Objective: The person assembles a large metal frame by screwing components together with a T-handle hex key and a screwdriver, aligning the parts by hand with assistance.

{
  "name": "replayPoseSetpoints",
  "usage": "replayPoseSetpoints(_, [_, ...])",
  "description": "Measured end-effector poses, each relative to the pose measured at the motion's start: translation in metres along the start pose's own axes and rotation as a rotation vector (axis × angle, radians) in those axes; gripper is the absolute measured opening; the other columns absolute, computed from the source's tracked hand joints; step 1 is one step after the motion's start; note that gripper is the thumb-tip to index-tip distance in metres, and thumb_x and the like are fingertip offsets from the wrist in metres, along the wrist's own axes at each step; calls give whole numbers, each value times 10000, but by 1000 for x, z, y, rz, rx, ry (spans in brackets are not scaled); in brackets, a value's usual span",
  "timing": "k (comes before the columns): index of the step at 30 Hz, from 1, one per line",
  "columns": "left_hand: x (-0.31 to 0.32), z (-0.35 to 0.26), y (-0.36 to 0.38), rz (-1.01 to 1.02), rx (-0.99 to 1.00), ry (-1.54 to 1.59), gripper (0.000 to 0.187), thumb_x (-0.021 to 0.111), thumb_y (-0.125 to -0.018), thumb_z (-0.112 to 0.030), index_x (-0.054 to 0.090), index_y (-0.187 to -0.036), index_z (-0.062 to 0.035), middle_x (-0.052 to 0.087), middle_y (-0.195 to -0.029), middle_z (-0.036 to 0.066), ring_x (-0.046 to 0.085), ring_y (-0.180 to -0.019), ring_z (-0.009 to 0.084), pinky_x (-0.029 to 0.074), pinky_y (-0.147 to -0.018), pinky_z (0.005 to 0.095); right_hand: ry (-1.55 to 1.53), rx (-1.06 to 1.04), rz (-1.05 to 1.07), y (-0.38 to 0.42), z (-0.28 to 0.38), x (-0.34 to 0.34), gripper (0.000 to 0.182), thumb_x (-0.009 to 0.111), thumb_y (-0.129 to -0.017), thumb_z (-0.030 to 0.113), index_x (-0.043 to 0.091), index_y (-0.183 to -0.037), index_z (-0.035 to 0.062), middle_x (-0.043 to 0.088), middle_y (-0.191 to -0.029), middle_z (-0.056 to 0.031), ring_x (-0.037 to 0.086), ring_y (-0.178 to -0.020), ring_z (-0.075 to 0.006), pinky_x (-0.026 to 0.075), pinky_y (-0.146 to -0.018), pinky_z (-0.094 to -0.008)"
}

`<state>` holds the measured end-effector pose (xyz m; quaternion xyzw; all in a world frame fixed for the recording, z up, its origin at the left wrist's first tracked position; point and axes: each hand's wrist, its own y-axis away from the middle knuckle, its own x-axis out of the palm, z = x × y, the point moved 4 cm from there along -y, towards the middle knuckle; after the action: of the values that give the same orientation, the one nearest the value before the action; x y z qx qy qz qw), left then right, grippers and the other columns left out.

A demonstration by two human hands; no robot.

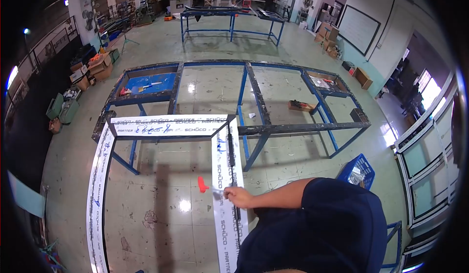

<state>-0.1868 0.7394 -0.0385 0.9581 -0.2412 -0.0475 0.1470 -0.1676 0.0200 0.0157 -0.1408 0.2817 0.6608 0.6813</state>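
Note:
My right hand [237, 196] reaches in from the lower right, fingers closed in a fist over the right-hand bar of a large window frame. A small red-headed mallet [202, 185] sticks out to the left of the fist, its handle pale against the bar. The window frame [168, 125] is wrapped in white protective film printed with lettering, with blue handwritten marks on it. Dark diagonal joints show at its two far corners. Its far bar rests along the near edge of a blue metal work table [312, 127]. My left hand is out of view.
The work table holds a blue tray [149, 84] at left and another tray [323, 82] with small items at right. A wooden box [302, 106] lies beneath. A blue crate [359, 170] stands at right, near leaning glazed frames [430, 163]. Another blue table [232, 16] stands farther back.

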Motion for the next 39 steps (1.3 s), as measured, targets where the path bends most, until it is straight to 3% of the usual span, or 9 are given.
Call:
replayPoseSetpoints(8, [-41, 29, -227, 177, -172, 573, 681, 634, -953, -539, 539, -1435, -68, 636, -1390, 107, 621, -1186, 328, 518, -961, 529, 43, -97, -98, 2, -33, 3, 180, 457, -924, 37, 629, -972, 60, 635, -768, -67, 597, -676, -158, 513, -607, -351])
replayPoseSetpoints(9, [-49, 28, -244, 275, -28, 412, 690, 636, -952, -559, 547, -1427, -68, 643, -1384, 103, 623, -1182, 324, 519, -959, 531, 82, -77, -107, 2, -32, 2, 177, 447, -929, 24, 618, -973, 39, 643, -793, -74, 621, -724, -162, 528, -656, -345])
replayPoseSetpoints(10, [-37, 7, -226, 145, -309, 801, 687, 586, -963, -570, 556, -1401, -42, 666, -1352, 97, 592, -1203, 327, 484, -1027, 517, 59, -63, -116, 1, -31, 2, 175, 438, -931, 6, 606, -976, 22, 652, -826, -80, 638, -777, -165, 534, -719, -334])
replayPoseSetpoints(12, [-30, -7, -205, -92, -361, 615, 722, 516, -979, -656, 576, -1396, -70, 672, -1332, 90, 611, -1138, 320, 507, -967, 529, 52, 28, -95, 1, -26, 0, 179, 427, -927, -13, 596, -978, 13, 657, -840, -87, 657, -814, -189, 539, -769, -331])
replayPoseSetpoints(27, [-26, -28, -226, -54, -190, 817, 445, 413, -1063, -312, 610, -1326, -11, 678, -1313, 160, 668, -1178, 356, 555, -998, 550, 45, -42, -70, 7, -5, -5, 165, 416, -920, -8, 580, -922, 15, 653, -805, -95, 643, -773, -187, 532, -737, -336])
replayPoseSetpoints(33, [-52, -130, -212, -164, -110, 743, 523, 616, -951, -318, 607, -1360, 7, 626, -1397, 176, 605, -1251, 362, 476, -1107, 495, -1, -62, -103, 6, -14, -3, 134, 466, -907, 23, 597, -937, 12, 638, -855, -145, 636, -827, -292, 521, -787, -389])
replayPoseSetpoints(36, [-72, -201, -184, -123, 301, 132, 483, 552, -996, -281, 595, -1337, 59, 648, -1322, 201, 629, -1204, 368, 529, -1043, 521, -100, -46, -117, 8, -7, -4, 144, 462, -898, 22, 598, -944, 11, 637, -862, -151, 636, -840, -296, 515, -795, -391])
replayPoseSetpoints(37, [-70, -239, -171, -98, 149, 617, 489, 525, -1005, -274, 582, -1334, 84, 651, -1299, 222, 633, -1184, 394, 540, -1017, 565, -111, -31, -108, 9, -6, -5, 151, 456, -891, 16, 597, -944, 11, 637, -861, -150, 634, -840, -292, 513, -795, -389])
replayPoseSetpoints(39, [-86, -290, -150, 0, 225, 650, 508, 476, -1011, -296, 586, -1328, 85, 642, -1297, 252, 619, -1188, 437, 533, -996, 601, -152, -37, -90, 8, -9, -5, 162, 441, -872, 4, 589, -938, 10, 631, -854, -148, 623, -829, -281, 511, -798, -382])
